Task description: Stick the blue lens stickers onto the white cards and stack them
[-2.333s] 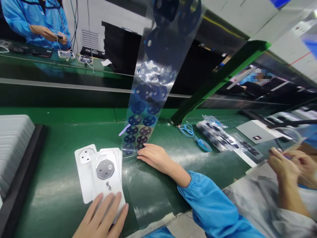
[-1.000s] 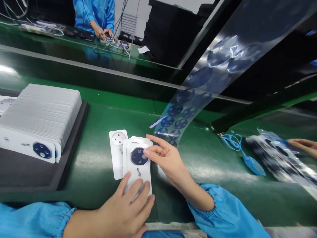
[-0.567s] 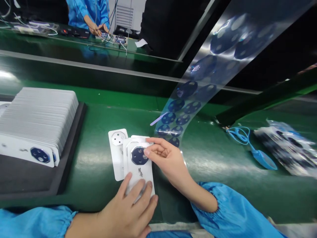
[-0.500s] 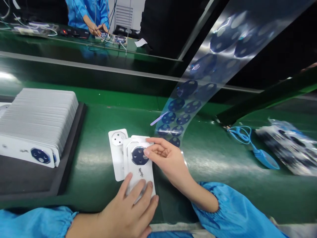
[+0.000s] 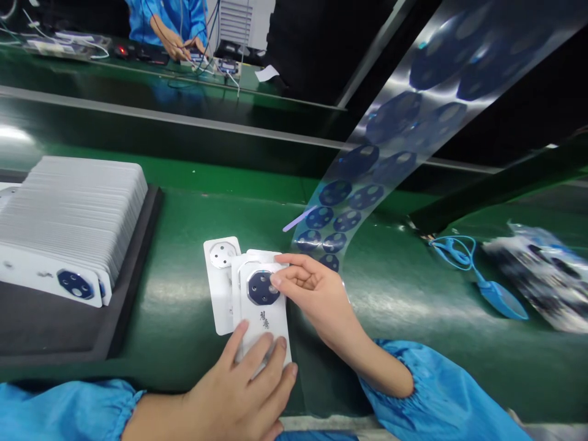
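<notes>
A white phone back cover lies uppermost in a small loose pile on the green bench. Dark writing marks its middle, and a dark blue sticker with holes sits over its octagonal camera area. My left hand rests across the lower part of the cover, fingers spread. The thumb and forefinger of my right hand are closed together at the sticker's right edge; what lies between the fingertips is mostly hidden. Another white cover with a bare camera ring sticks out on the left.
A dense row of white covers stands in a black foam tray at left. A clear strip of blue stickers slopes up rightward, beside a lilac stick. A blue corded device and plastic-bagged parts lie right. Across the bench a co-worker's hands handle a device.
The whole view has shifted slightly. Both hands keep nearly the same place on the cover, and the sticker looks much the same.
</notes>
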Demonstrator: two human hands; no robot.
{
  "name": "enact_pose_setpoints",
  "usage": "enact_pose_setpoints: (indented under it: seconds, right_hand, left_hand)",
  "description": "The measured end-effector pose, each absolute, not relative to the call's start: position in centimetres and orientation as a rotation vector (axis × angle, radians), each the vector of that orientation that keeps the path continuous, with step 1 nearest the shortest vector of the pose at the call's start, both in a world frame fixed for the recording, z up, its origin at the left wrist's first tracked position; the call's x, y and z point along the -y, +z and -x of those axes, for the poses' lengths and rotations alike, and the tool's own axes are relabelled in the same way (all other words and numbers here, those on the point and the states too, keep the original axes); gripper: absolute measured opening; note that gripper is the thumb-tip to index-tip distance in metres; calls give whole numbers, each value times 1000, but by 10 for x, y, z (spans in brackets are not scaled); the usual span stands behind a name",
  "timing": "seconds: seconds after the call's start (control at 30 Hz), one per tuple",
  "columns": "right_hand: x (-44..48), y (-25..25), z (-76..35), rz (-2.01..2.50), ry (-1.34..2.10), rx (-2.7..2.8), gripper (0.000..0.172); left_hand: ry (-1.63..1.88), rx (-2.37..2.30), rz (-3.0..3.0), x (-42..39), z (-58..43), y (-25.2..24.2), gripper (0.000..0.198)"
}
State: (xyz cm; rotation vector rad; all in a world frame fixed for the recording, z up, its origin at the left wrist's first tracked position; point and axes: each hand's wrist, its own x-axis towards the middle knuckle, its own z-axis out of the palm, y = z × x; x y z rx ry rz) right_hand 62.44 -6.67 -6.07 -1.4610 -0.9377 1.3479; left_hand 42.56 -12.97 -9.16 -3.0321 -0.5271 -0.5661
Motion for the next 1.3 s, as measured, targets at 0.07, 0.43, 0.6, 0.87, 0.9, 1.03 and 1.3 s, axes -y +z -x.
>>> enact_pose_setpoints:
  seconds: [0.07,0.43,0.6,0.87,0.9,1.03,1.3]
  right_hand:
    - [67,-61,-625,1446,1358,940,46]
    - [66,-60,-626,1432,1366,931,43]
    - [66,-59,-626,1450,1355,936,43]
    - [65,-59,-624,1462,1328,945,45]
    - [65,-59,-624,1468,1323,949,44]
    - [66,-57,-621,1483,1285,993,43]
    - [75,-62,-618,1510,860,1414,23]
  left_hand:
    - [-561,526,3031,130,-425,-91,47]
    - [-537,535,3044,129,-425,-89,48]
    - [-531,531,3050,130,-425,-89,49]
    - [-534,526,3043,129,-425,-91,49]
    - [-533,524,3038,129,-425,-91,49]
    - [-518,530,3035,129,-424,-91,49]
    - [-537,534,3022,129,-425,-90,49]
